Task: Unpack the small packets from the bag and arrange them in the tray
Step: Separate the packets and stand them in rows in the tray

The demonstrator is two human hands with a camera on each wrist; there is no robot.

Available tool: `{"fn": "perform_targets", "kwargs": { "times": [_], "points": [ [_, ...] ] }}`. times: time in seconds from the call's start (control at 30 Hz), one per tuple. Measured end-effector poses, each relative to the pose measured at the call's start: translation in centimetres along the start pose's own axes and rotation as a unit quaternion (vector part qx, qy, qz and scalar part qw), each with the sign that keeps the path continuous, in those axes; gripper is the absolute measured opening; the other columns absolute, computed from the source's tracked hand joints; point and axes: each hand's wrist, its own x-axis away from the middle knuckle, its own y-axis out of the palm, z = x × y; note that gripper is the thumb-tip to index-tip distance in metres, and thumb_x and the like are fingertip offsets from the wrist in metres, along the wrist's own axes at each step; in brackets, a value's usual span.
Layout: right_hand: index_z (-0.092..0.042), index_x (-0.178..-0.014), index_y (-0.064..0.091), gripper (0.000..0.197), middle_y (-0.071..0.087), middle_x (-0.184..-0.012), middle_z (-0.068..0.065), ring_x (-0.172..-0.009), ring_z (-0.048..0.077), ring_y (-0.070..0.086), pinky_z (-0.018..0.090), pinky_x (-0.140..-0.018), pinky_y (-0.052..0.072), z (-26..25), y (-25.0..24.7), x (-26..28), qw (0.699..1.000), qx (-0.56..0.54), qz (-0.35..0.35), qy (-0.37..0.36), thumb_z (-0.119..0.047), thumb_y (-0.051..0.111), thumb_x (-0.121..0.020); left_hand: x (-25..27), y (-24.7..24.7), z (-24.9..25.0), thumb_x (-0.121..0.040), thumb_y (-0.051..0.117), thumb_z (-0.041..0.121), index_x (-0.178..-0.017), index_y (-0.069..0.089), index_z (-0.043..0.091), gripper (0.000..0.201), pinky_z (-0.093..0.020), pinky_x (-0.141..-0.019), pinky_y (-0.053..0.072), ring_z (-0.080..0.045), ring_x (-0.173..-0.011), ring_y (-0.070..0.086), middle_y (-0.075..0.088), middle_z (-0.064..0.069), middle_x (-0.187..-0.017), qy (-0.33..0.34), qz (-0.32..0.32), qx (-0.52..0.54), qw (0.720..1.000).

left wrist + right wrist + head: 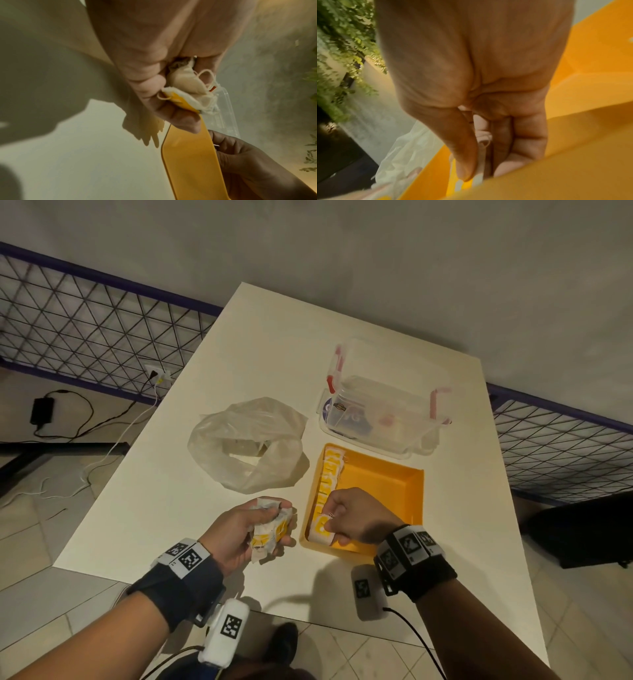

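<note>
On the white bench (239, 344) we see an orange tray (387, 474) with a row of yellow-and-white small packets (330, 474) standing along its left wall. The right hand (356, 517) reaches into the near left corner of the tray, its grip closed on one packet (323, 529); in the right wrist view the thumb (464, 152) and fingers pinch the packet's white edge just above the tray wall. The left hand (239, 529) hovers just left of the tray, above the bench, its grip closed around a crumpled bunch of packets (274, 529); the left wrist view shows their white pouches and loose strings bulging out between the curled fingers (147, 86). The translucent plastic bag (246, 443) lies open on the bench beyond the left hand, beside the tray. A clear lidded container (380, 409) with red clips sits just beyond the tray, its contents blurred.
</note>
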Motion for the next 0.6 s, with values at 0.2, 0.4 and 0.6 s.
{"fn": "perform_targets", "kwargs": {
  "times": [0.2, 0.4, 0.6],
  "points": [
    [-0.019, -0.086, 0.067, 0.013, 0.067, -0.081, 0.004, -0.058, 0.013, 0.066, 0.031, -0.058, 0.057, -0.1, 0.9, -0.2, 0.997, 0.064, 0.031, -0.01, -0.007, 0.069, -0.087, -0.1, 0.0, -0.1, -0.091, 0.056, 0.013, -0.121, 0.051, 0.002, 0.033, -0.033, -0.054, 0.047, -0.035, -0.079, 0.055, 0.045, -0.027, -0.108, -0.007, -0.001, -0.002, 1.0],
    [-0.016, -0.084, 0.064, 0.011, 0.068, -0.089, 0.005, -0.086, 0.025, 0.067, 0.042, -0.078, 0.06, 0.0, 1.7, -0.7, 0.991, 0.085, 0.106, 0.004, -0.017, 0.074, -0.08, 0.0, 0.1, -0.1, -0.091, 0.056, 0.013, -0.12, 0.052, 0.002, 0.031, -0.034, -0.056, 0.048, -0.036, -0.079, 0.056, 0.047, -0.028, -0.108, -0.01, 0.014, -0.006, 1.0],
    [-0.021, -0.081, 0.056, 0.017, 0.068, -0.089, 0.007, -0.084, 0.027, 0.067, 0.039, -0.077, 0.059, -0.5, 2.2, -0.6, 0.99, 0.08, 0.113, -0.002, -0.016, 0.073, -0.08, 0.4, 0.6, -0.1, -0.093, 0.052, 0.011, -0.119, 0.054, 0.002, 0.027, -0.033, -0.054, 0.048, -0.036, -0.077, 0.056, 0.049, -0.028, -0.105, -0.013, 0.028, -0.001, 1.0]
  ]
}}
